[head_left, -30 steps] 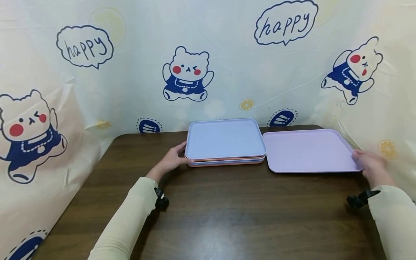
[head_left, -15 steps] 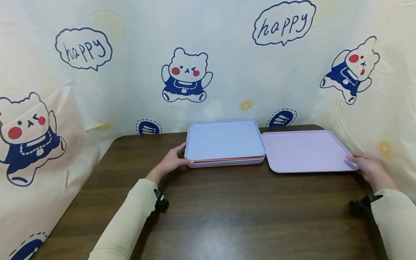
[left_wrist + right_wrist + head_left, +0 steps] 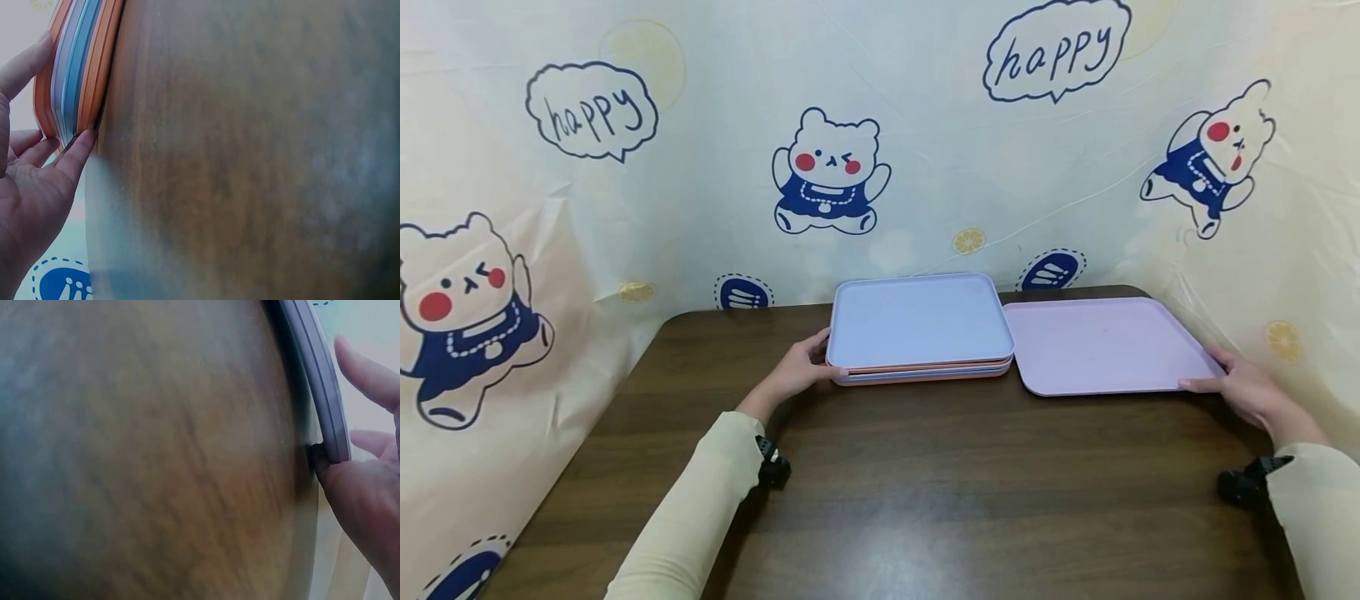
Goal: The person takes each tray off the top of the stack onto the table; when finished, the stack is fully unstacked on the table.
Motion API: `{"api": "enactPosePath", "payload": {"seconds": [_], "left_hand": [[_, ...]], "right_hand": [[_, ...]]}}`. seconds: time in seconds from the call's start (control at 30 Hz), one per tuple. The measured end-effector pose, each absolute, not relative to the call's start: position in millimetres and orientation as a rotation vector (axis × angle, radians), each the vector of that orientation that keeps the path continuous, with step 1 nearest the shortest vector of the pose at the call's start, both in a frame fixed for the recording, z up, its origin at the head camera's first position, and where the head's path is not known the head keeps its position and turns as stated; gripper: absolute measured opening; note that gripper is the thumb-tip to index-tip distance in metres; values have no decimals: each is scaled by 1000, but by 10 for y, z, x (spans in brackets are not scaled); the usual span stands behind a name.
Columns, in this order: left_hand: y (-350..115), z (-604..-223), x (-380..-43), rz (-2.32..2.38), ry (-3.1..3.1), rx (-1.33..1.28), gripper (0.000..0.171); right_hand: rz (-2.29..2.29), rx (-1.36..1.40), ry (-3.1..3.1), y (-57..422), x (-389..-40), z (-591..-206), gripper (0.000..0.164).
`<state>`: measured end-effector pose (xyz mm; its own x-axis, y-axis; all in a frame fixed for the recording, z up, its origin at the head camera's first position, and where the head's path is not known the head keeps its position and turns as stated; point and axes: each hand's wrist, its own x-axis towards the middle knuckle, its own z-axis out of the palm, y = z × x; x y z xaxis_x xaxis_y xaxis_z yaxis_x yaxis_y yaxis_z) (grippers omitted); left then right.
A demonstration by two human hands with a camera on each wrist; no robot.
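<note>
A stack of several rectangular trays (image 3: 922,321) stands at the table's back, a light blue one on top. Orange, lilac and blue edges (image 3: 72,75) show in the left wrist view. My left hand (image 3: 793,368) touches the stack's near left corner, thumb at its front side and fingers along its left end. To the right, a lilac tray (image 3: 1108,346) lies close beside the stack. At its near right corner is my right hand (image 3: 1258,392), thumb stretched along the front edge. In the right wrist view a fingertip reaches under the tray's rim (image 3: 322,394), the thumb apart from it.
The dark wooden table (image 3: 895,483) extends in front of the trays. A pale printed cloth (image 3: 700,192) with bears and "happy" bubbles hangs behind it and down both sides, close to the right hand.
My right hand has shifted round the lilac tray's near right corner, its thumb now lying along the front edge. The left hand and the stack have stayed put.
</note>
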<state>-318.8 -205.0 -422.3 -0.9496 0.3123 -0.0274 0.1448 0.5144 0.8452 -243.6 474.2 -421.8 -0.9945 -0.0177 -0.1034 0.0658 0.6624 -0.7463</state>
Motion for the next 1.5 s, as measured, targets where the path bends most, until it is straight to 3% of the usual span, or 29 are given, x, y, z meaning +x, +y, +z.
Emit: {"api": "enactPosePath", "payload": {"seconds": [0.27, 0.6, 1.5], "left_hand": [[-1940, -3874, -2953, 1362, 2558, 387, 90], [-2036, -4211, -3196, 1405, 2568, 372, 98], [-2034, -4212, -3178, 1392, 2592, 344, 100]], "right_hand": [[-1174, -31, 2780, 4699, -2470, -4214, 104], [-999, 34, 2877, 4621, -2550, -4216, 99], [-1094, 111, 2924, 4541, -2772, -4300, 94]]}}
